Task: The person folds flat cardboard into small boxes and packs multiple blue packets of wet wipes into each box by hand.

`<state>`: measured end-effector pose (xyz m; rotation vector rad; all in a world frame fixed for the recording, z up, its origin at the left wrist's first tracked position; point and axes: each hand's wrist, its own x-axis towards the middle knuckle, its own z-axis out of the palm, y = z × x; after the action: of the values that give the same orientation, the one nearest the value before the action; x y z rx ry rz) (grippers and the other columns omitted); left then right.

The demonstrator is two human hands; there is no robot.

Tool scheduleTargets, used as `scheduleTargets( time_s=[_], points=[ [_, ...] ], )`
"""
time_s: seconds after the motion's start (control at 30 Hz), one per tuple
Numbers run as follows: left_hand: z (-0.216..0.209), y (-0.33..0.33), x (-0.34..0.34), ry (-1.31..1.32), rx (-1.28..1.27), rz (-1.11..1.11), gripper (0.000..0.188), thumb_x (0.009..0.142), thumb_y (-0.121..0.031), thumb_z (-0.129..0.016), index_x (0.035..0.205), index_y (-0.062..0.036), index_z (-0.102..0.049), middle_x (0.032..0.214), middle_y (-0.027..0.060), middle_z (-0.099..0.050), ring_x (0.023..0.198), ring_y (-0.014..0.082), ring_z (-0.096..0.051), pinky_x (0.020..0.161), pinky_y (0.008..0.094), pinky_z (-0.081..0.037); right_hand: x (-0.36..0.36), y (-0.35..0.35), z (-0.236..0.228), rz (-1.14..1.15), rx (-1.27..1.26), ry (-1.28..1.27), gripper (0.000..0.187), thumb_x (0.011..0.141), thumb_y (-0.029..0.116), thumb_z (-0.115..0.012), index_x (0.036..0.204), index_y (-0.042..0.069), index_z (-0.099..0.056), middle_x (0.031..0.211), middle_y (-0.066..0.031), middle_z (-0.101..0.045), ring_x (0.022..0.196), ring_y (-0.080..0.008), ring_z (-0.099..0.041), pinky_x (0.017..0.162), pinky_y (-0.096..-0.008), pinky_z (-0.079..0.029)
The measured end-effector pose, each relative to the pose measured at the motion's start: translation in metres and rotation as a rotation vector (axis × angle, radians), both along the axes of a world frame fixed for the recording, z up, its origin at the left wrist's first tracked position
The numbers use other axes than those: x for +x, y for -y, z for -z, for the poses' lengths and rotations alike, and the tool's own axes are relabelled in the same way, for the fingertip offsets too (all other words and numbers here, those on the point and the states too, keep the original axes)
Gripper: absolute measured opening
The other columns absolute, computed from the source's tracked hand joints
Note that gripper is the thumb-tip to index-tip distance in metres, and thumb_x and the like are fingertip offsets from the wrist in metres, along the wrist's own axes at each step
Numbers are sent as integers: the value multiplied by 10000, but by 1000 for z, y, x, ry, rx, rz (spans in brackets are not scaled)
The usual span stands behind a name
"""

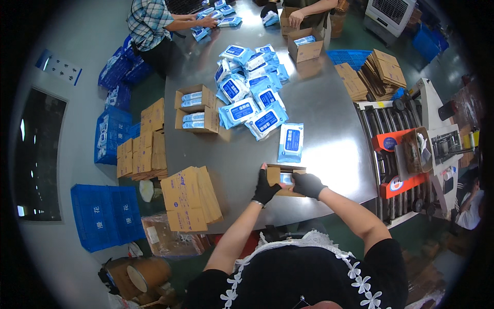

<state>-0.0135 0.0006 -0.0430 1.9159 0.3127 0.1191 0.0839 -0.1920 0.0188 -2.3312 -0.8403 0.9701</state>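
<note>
A small open cardboard box sits at the near edge of the metal table, right in front of me. My left hand, in a black fingerless glove, grips its left side with the thumb along the wall. My right hand, gloved the same way, reaches in over the right side, fingers bent against a blue-and-white pack of wet wipes inside. Its fingertips are partly hidden. Just beyond the box one wipes pack lies flat. Farther off spreads a heap of wipes packs.
Two open boxes holding packs stand left of the heap. Flattened cartons lean at the table's left edge, near blue crates. A roller conveyor with a taping machine borders the right. Two co-workers handle packs and boxes at the far end.
</note>
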Motion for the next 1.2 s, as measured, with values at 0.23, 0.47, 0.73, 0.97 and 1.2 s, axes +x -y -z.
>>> scheduleTargets(
  time_s=[0.23, 0.47, 0.73, 0.97, 1.2],
  points=[
    [93, 71, 29, 83, -184, 141, 523, 974, -231, -474, 1416, -21, -291, 1393, 129, -398, 1321, 240, -357, 1093, 373, -298, -7, -27, -23, 348, 250, 606, 475, 807, 354, -665, 1168, 55, -584, 1154, -152, -598, 1115, -317, -539, 1003, -555, -319],
    [21, -67, 121, -213, 916, -20, 257, 867, -282, -588, 941, -37, -618, 914, 90, -634, 848, 229, -581, 797, 359, -459, -3, 170, 11, 198, -4, 648, 622, 761, 188, -621, 1356, 113, -458, 1342, -112, -509, 1246, -304, -470, 1092, -598, -219],
    [28, -389, 115, -351, 1243, -371, 374, 808, -385, -659, 1039, -90, -646, 979, 161, -668, 902, 340, -625, 844, 456, -480, 104, 287, 3, 195, 41, 504, 506, 762, 193, -595, 1259, 121, -525, 1158, -181, -535, 1005, -370, -559, 863, -437, -470],
    [-10, -212, 54, -25, 1357, -106, 182, 800, -200, -588, 668, -82, -630, 708, 134, -628, 712, 319, -598, 694, 448, -449, 38, 295, 25, 346, -100, 811, 697, 833, 226, -624, 1448, 50, -349, 1459, -228, -355, 1358, -402, -318, 1143, -498, -194],
    [-47, 15, -48, -82, 639, 151, 179, 786, -194, -627, 783, -15, -620, 856, 222, -602, 857, 390, -572, 798, 477, -445, -97, 27, 22, 581, 559, -198, 404, 828, 318, -724, 1063, 68, -511, 858, -70, -597, 787, -170, -584, 683, -311, -470]
  ],
)
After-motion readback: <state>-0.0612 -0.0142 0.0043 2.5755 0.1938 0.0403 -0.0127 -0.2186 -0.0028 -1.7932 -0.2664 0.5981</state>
